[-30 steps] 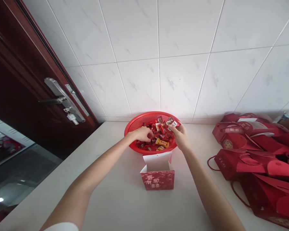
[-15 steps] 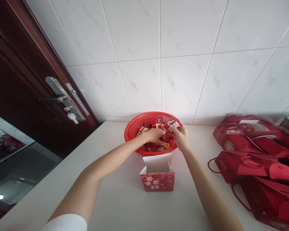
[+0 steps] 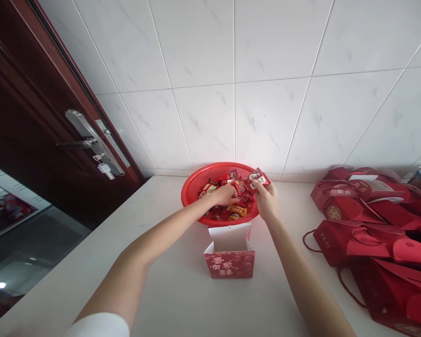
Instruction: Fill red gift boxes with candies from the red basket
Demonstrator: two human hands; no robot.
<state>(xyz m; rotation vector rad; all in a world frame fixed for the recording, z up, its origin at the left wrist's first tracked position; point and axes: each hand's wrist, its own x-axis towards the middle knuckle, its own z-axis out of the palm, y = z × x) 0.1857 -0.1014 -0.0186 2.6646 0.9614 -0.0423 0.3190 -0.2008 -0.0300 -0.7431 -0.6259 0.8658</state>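
Note:
A red perforated plastic basket (image 3: 192,180) stands against the wall, holding many wrapped candies (image 3: 237,209) in red, yellow and brown. Inside it, my left hand (image 3: 226,195) reaches down among the candies with curled fingers; what lies under its fingertips is hidden. At the basket's right rim, my right hand (image 3: 266,199) pinches red candy packets (image 3: 260,180) with white labels between thumb and fingers. Just in front of the basket, an upright red paper box (image 3: 229,265) with pale lettering has its top open, showing a white inside.
Several red gift boxes (image 3: 354,238) with cord handles are piled along the right of the white tabletop (image 3: 175,290). Behind it rises a tiled wall (image 3: 266,126). To the left is a dark red door (image 3: 31,103) with a metal handle and keys.
My right hand has lifted slightly up and right with the candy packets, which now show more above the rim. My left hand has shifted only a little among the candies.

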